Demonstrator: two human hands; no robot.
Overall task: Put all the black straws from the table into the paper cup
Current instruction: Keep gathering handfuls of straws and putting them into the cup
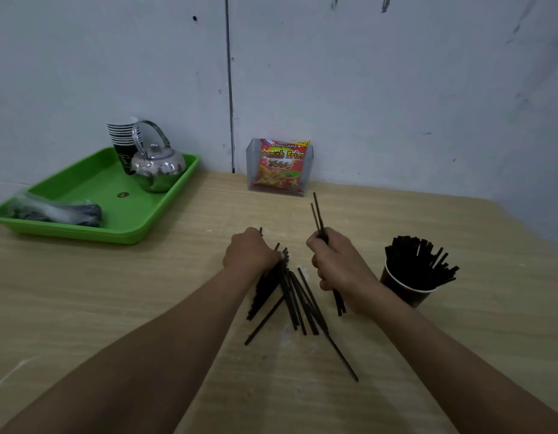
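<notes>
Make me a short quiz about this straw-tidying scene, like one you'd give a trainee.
1. True or false: the paper cup already holds black straws.
2. What stands on the green tray beside the stack of cups? A) a metal kettle B) a glass bottle C) a bowl
3. Fill in: the ___ hand holds a few straws raised off the table.

Key: 1 true. 2 A. 3 right: the right hand holds them, while the left hand grips the pile of straws on the table.
</notes>
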